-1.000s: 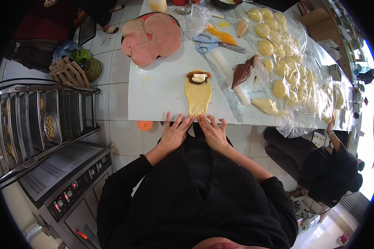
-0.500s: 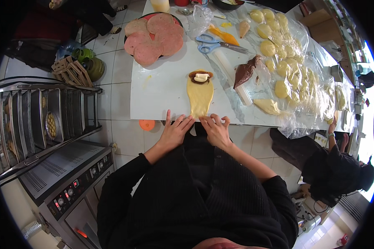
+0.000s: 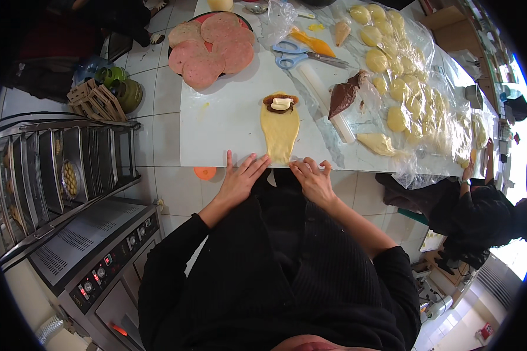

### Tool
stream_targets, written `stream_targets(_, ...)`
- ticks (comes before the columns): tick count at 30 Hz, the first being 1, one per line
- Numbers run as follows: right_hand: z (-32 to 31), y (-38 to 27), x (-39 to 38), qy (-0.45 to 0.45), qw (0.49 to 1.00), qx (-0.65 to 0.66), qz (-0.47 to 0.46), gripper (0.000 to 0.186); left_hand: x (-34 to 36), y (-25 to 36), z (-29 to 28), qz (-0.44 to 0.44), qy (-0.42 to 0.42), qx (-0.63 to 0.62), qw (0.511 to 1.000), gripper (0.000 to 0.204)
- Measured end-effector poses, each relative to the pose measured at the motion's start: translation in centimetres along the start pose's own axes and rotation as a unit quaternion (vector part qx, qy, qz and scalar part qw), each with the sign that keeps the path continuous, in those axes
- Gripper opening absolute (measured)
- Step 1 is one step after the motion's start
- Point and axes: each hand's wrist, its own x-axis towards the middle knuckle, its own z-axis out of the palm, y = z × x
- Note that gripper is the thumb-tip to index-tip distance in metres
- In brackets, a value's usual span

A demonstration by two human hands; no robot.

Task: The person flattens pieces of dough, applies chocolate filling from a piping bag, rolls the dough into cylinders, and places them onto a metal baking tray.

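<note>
A flat, elongated strip of yellow dough lies on the white marbled table, its narrower end at the near edge. On its far end sit a dark brown filling and a pale, creamy piece. My left hand is open, fingers stretched and fingertips by the dough's near left corner. At the near right corner is my right hand, its fingers loosely bent and spread, touching the table edge. Neither hand visibly grips the dough. Right of the strip lie a piping bag of brown filling and a white rolling pin.
A dark plate of round pink meat slices stands far left, with blue-handled scissors right of it. Plastic sheeting covers several dough balls; a pale piping bag lies nearby. Left are a tray rack and an oven. Another person works at right.
My fingers have spread apart from the dough's near end, the right hand shifting slightly right. The near end looks wider and flatter. At right, the other person has moved.
</note>
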Motion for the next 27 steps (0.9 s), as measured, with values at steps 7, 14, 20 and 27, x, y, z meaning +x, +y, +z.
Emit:
stream_targets(7,-0.9,-0.1,0.5,0.026,0.999,0.032,-0.001,0.042,-0.2,-0.4,-0.5,0.010,0.017,-0.023,1.000,0.056)
stream_targets(14,-6.0,5.7,10.0,0.181,0.936,0.301,0.033,0.039,9.2,-5.1,-4.0,-0.070,0.208,-0.257,0.941,0.040)
stream_targets(20,-1.7,9.8,16.7,-0.010,0.948,0.318,0.004,0.039,17.6,-9.3,-3.3,-0.071,0.000,-0.332,0.941,0.037)
stream_targets(27,-2.1,11.8,18.7,-0.160,0.944,0.284,-0.051,0.032,18.7,-10.4,-3.6,-0.061,-0.168,-0.335,0.925,0.027)
